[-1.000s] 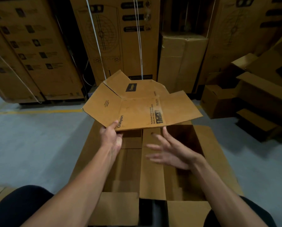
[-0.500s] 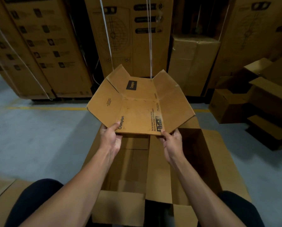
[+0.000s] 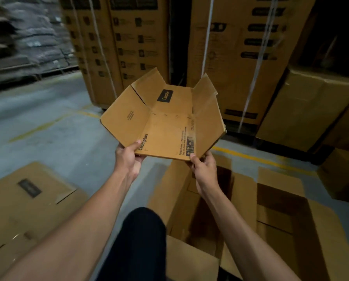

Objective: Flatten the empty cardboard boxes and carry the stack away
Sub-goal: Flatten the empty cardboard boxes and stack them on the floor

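Cardboard box (image 3: 165,126) aloft | left hand (image 3: 128,157) fingers clamped near edge | right hand (image 3: 204,167) fingers clamped near corner

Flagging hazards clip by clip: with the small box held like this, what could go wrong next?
1. Both hands, left hand and right hand, pinch only the near edge of the Crompton box; it may sag or slip.
2. Its side panels stand up, so it is not flat.
3. The open carton and flattened cardboard by the legs could trip.
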Demonstrator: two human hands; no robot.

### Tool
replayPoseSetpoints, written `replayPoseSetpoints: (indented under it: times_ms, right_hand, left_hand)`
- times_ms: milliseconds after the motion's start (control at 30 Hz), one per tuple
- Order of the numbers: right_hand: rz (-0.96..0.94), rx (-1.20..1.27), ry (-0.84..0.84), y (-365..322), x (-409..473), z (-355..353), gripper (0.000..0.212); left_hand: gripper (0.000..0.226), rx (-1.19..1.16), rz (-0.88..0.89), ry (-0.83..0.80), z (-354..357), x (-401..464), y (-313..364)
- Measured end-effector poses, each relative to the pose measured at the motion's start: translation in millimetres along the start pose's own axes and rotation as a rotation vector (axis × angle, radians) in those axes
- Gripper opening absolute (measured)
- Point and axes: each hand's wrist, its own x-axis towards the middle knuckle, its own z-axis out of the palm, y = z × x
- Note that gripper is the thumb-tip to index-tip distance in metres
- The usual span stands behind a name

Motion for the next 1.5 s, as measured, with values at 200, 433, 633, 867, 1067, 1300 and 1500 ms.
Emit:
replayPoseSetpoints:
  times_ms: [200,433,633,867,1067,1300,1500]
  right_hand:
    - [0.064,-0.198,-0.191,32,7,111,0.023]
    - [0.217,-0.434,-0.379,101,3,238,0.026]
    - [0.256,-0.518,-0.539,181,-13,309,0.036]
    - [0.205,-0.479,-0.776,212,-16,383,0.053]
    - [0.393,-0.450,-0.962,233,-20,397,0.072]
    - [0.486,-0.514,-1.025,260,-32,397,0.064]
    - [0.484,-0.608,-1.065,265,-31,396,0.067]
  left_hand:
    - [0.031,-0.059,0.084,0.206,-102,31,50]
    - [0.039,-0.195,0.110,0.533,-239,45,72]
    - [0.049,-0.322,0.090,0.758,-345,40,64]
    - [0.045,-0.512,0.235,0.929,-403,60,66]
    - [0.043,-0.562,0.332,1.015,-455,91,80]
    - [0.044,-0.471,0.227,1.132,-524,120,62]
    - [0.041,-0.345,0.041,1.210,-566,102,26]
